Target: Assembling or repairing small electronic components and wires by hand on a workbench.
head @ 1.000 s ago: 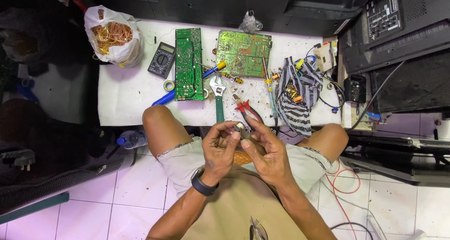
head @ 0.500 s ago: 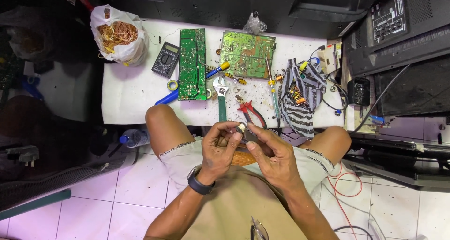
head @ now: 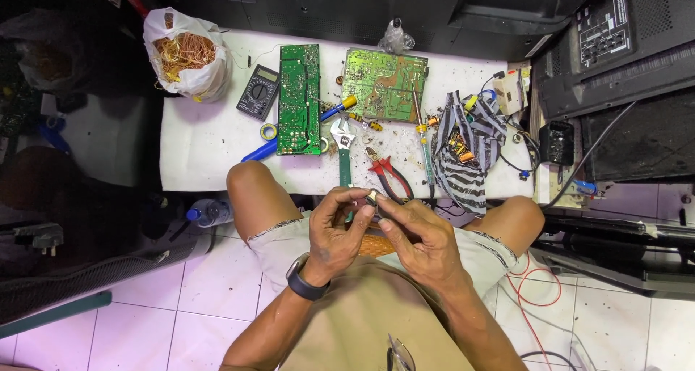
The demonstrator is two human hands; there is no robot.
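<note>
— What are your hands doing?
— My left hand (head: 339,230) and right hand (head: 420,233) are both still pinching a tiny part (head: 371,196), now turning it above my lap, near the desk (head: 210,139).

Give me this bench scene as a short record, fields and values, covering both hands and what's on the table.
left hand: pinching a small part at the fingertips, watch on wrist
right hand: fingertips meet the same small part
small part: too small to identify
table: white, two green circuit boards, multimeter, wrench, red pliers, striped cloth
bag of copper wire: far left corner of table
</note>
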